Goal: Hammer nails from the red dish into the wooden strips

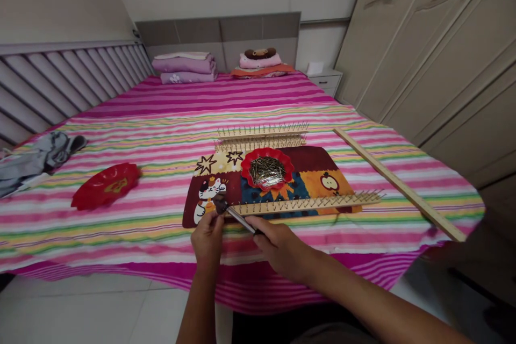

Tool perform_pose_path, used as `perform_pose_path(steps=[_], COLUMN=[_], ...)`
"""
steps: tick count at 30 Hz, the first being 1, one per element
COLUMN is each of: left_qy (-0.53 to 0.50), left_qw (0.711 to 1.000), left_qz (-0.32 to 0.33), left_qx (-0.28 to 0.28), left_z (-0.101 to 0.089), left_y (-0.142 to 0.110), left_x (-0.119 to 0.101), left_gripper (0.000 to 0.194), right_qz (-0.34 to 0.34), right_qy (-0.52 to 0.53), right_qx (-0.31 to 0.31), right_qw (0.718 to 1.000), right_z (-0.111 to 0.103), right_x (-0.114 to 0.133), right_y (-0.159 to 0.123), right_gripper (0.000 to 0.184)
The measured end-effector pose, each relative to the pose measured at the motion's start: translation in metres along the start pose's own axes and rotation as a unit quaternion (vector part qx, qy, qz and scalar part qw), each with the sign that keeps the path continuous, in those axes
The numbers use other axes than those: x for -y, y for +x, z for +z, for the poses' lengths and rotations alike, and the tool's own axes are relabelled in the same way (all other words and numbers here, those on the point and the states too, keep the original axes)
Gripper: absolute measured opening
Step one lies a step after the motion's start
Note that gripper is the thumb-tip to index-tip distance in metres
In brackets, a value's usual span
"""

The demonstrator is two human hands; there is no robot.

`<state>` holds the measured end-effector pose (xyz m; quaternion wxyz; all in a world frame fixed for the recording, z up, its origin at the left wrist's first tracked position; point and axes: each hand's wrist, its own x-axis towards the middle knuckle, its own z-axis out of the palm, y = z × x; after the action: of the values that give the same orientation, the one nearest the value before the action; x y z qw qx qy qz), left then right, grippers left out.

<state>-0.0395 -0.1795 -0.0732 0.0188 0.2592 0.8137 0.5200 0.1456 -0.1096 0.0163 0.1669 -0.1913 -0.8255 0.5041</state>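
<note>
My right hand [280,247] is wrapped round the dark grip of a hammer [241,219]. The hammer's head is over the left end of a wooden strip [290,206] that has a row of nails standing up along it. Close under that head, my left hand [207,236] has its thumb and fingers pinched together at the strip's end; what they hold is hidden. Beneath the strip lies a patterned mat [322,158] with a cat picture. A red scalloped bowl [246,172] full of loose nails [266,171] sits on the mat, just beyond the strip.
Behind the bowl lie more nail-studded strips [262,133]. A bare wooden strip [397,183] runs slantwise at the right of the bed [161,242]. To the left are a red plate [107,187] and grey clothing [48,156]. Folded bedding [185,67] is stacked by the headboard.
</note>
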Motion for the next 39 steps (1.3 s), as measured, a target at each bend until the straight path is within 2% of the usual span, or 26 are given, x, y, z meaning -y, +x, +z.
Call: perform_pose_path(steps=[4, 9, 14, 17, 21, 25, 30, 34, 39], left_qy=[-0.021, -0.017, -0.034, -0.041, -0.028, -0.004, -0.017, -0.022, -0.002], left_qw=[1.000, 0.999, 0.998, 0.996, 0.996, 0.994, 0.993, 0.992, 0.999], left_qz=[-0.004, -0.028, -0.054, -0.073, -0.083, -0.107, -0.119, -0.120, -0.047], left_qx=[0.000, 0.012, 0.003, 0.005, 0.008, 0.005, -0.019, -0.022, 0.008], left_z=[0.000, 0.000, 0.001, 0.001, -0.002, -0.005, -0.012, -0.013, -0.003], left_y=[0.000, 0.000, 0.002, 0.004, 0.004, -0.001, -0.012, -0.013, 0.001], left_x=[-0.002, -0.002, -0.004, -0.005, -0.004, -0.008, -0.011, -0.008, -0.001], left_gripper=[0.024, 0.023, 0.025, 0.026, 0.033, 0.041, 0.042, 0.041, 0.040], right_qz=[-0.051, -0.015, -0.040, -0.023, 0.006, 0.016, 0.060, 0.062, 0.028], right_qy=[0.019, -0.022, -0.009, 0.002, -0.013, -0.095, -0.217, -0.204, -0.155], right_qx=[-0.004, 0.011, -0.027, -0.025, 0.000, -0.005, -0.005, -0.007, -0.015], right_qw=[0.998, 1.000, 0.999, 0.999, 1.000, 0.995, 0.974, 0.977, 0.987], right_z=[-0.002, -0.003, -0.018, -0.029, -0.035, -0.032, -0.033, -0.033, -0.028], right_x=[0.008, 0.009, 0.011, -0.002, -0.031, -0.059, -0.079, -0.084, -0.088], right_y=[0.000, -0.002, -0.026, -0.056, -0.102, -0.131, -0.143, -0.145, -0.145], right_gripper=[0.055, 0.048, 0.049, 0.049, 0.052, 0.055, 0.046, 0.045, 0.046])
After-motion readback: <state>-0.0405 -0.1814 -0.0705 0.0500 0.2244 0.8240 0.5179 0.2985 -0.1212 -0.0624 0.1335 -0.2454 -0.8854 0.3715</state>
